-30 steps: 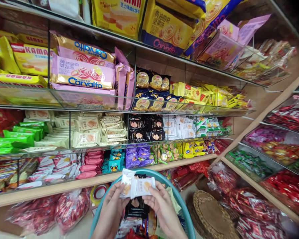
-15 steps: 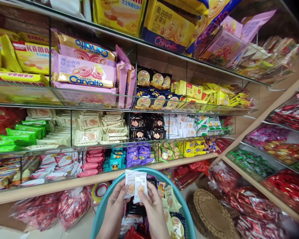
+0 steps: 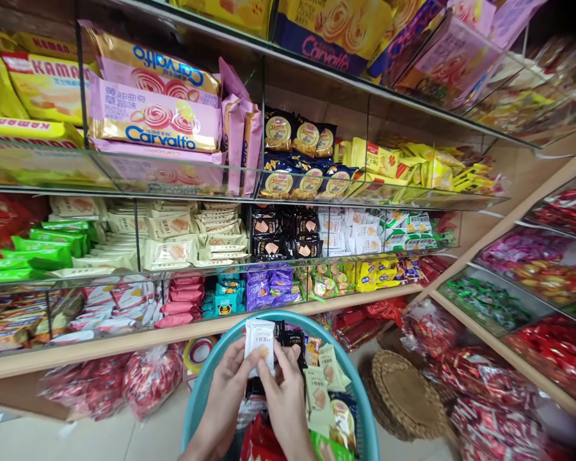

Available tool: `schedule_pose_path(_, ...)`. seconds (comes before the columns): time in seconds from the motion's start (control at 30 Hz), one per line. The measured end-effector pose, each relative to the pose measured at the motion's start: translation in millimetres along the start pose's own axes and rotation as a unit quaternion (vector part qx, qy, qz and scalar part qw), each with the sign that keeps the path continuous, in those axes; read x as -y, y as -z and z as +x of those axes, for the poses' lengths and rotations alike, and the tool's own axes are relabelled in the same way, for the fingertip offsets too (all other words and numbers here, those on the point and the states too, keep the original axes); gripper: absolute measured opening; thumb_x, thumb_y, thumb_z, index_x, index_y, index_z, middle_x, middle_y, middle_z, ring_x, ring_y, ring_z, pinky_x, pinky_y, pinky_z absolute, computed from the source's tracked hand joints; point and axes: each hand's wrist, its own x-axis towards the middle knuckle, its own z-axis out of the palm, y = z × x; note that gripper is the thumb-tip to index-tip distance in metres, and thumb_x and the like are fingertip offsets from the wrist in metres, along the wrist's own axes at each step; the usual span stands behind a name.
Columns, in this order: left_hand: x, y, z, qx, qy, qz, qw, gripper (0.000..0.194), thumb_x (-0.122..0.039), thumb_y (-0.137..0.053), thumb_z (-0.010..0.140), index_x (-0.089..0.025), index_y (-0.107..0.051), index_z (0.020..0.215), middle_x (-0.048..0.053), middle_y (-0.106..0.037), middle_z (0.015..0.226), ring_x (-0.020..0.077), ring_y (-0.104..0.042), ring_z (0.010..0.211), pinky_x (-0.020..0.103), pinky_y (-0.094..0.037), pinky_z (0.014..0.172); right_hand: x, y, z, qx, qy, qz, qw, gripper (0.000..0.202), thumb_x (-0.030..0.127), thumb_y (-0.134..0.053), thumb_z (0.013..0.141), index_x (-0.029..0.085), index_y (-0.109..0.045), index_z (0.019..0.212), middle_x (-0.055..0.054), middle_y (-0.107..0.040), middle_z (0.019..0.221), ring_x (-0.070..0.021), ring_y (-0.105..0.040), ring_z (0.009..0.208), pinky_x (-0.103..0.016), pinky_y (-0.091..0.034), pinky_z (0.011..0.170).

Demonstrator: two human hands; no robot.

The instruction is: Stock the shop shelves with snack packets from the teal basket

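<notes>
Both hands hold small white snack packets (image 3: 259,334) upright above the teal basket (image 3: 368,397). The packets overlap almost fully, so their number is unclear. My left hand (image 3: 226,387) grips them from the left side, thumb on the front. From the right, my right hand (image 3: 284,392) closes on the same packets, its thumb also pressed to the front. Inside the basket lie cream packets (image 3: 318,398), black packets (image 3: 295,342), a navy cookie packet (image 3: 344,422), a red packet (image 3: 262,442) and a green one (image 3: 331,448).
Glass-fronted shelves (image 3: 196,264) full of wrapped snacks span the front. More shelves with candy (image 3: 489,306) angle along the right. Bags of red-wrapped sweets (image 3: 153,378) lie on the floor at left and right. A round woven mat (image 3: 408,394) lies right of the basket.
The white packets have gone from side by side to stacked on one another. My hands have come closer together. The view has shifted slightly, with shelves higher in the picture.
</notes>
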Motion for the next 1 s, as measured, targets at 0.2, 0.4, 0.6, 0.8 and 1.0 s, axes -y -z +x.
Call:
schedule_pose_path(0.2, -20, 33.1, 12, -0.032, -0.005, 0.058, 0.998, 0.052, -0.046, -0.072, 0.071, -0.016, -0.056, 0.11, 0.009, -0.07, 0.11, 0.0236, -0.065, 0.1, 0.034, -0.049, 0.088, -12, 4, -3, 0.011, -0.039, 0.051, 0.998, 0.049, 0.044, -0.056, 0.088, 0.025, -0.052, 0.133, -0.008, -0.06, 0.109, -0.0118, -0.056, 0.062, -0.026, -0.053, 0.062)
schedule_pose_path(0.4, 1, 71.8, 21, -0.045, -0.039, 0.217, 0.974, 0.072, -0.056, -0.068, 0.067, -0.017, -0.04, 0.122, 0.003, -0.068, 0.086, 0.0225, -0.068, 0.078, 0.034, -0.053, 0.068, -26, 19, 3, -0.01, -0.066, 0.057, 0.996, 0.046, 0.048, -0.055, 0.087, 0.023, -0.054, 0.126, -0.008, -0.058, 0.108, -0.0136, -0.058, 0.069, -0.027, -0.052, 0.063)
schedule_pose_path(0.6, 48, 88.4, 24, -0.043, -0.059, 0.457, 0.886, 0.056, -0.051, -0.048, 0.077, -0.016, -0.043, 0.12, 0.003, -0.066, 0.076, 0.0248, -0.066, 0.067, 0.037, -0.05, 0.062, -31, 22, 2, 0.0, -0.063, 0.057, 0.996, 0.042, 0.045, -0.055, 0.088, 0.024, -0.055, 0.124, -0.008, -0.058, 0.108, -0.0133, -0.058, 0.068, -0.028, -0.053, 0.066)
schedule_pose_path(0.8, 66, 96.3, 27, -0.031, -0.089, 0.574, 0.814, 0.051, -0.039, -0.04, 0.079, -0.013, -0.044, 0.123, 0.011, -0.071, 0.09, 0.0289, -0.069, 0.091, 0.039, -0.051, 0.075, -33, 21, 0, 0.014, -0.057, 0.068, 0.996, 0.037, 0.042, -0.053, 0.089, 0.024, -0.056, 0.121, -0.008, -0.056, 0.113, -0.0127, -0.059, 0.068, -0.027, -0.053, 0.064)
schedule_pose_path(1.0, 86, 100.6, 30, -0.047, -0.126, 0.62, 0.773, 0.054, -0.037, -0.038, 0.083, -0.008, -0.042, 0.129, 0.017, -0.07, 0.108, 0.0287, -0.068, 0.097, 0.04, -0.051, 0.081, -27, 20, -2, 0.012, -0.041, 0.067, 0.997, 0.035, 0.04, -0.054, 0.088, 0.022, -0.058, 0.119, -0.009, -0.056, 0.112, -0.0116, -0.058, 0.065, -0.025, -0.052, 0.059)
